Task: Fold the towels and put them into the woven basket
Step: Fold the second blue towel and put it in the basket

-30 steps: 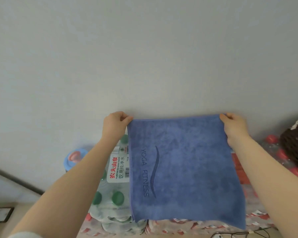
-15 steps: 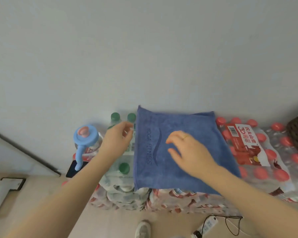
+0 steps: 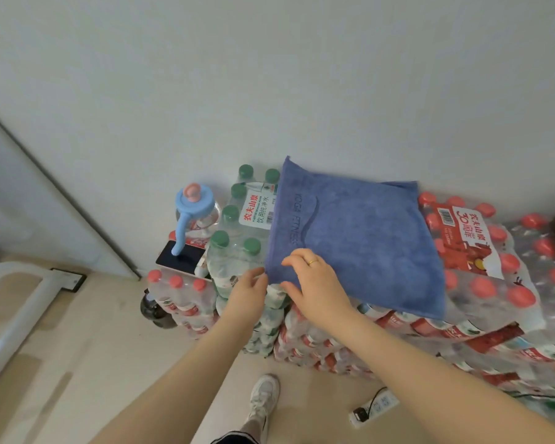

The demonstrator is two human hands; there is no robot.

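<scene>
Green-capped bottles (image 3: 237, 219) crowd the blue towel's (image 3: 362, 238) left edge, red-capped packs (image 3: 494, 267) its right.

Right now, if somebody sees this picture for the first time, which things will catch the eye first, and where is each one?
First comes the blue terry towel with the stamped lettering, lying flat on the stacked shrink-wrapped packs of red-capped water bottles against the wall. The left hand and the right hand meet at the towel's near-left corner. To the left stands a clear jug with a light blue lid, beside the pack of green-capped bottles.
</scene>
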